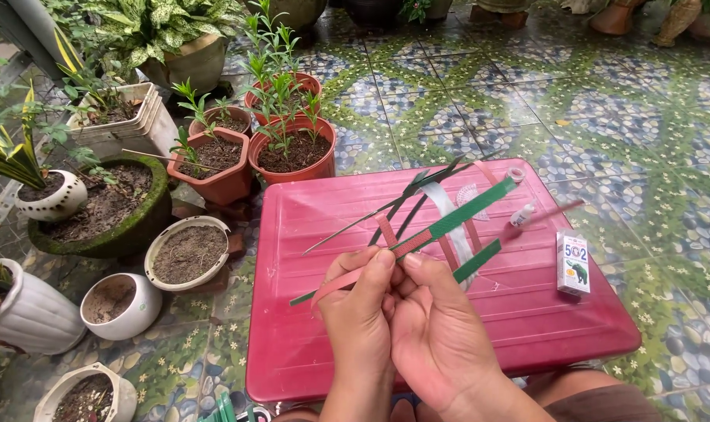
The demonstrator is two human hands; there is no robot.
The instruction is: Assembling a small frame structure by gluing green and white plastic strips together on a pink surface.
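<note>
Left hand [360, 312] and right hand [437, 328] both pinch green strip [456, 219]; glue box [574, 263] at 3 o'clock on red desk [355, 344].

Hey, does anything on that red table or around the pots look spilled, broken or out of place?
Nothing stands out. Both hands pinch green and red strips over the red table; spare strips, a small bottle and a small box lie loosely on it. Pots stand upright.

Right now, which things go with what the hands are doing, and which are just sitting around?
In use:
left hand
right hand
green strip
pink strip
spare strips
red table

Lying about:
small box
little bottle
plant pots
</note>
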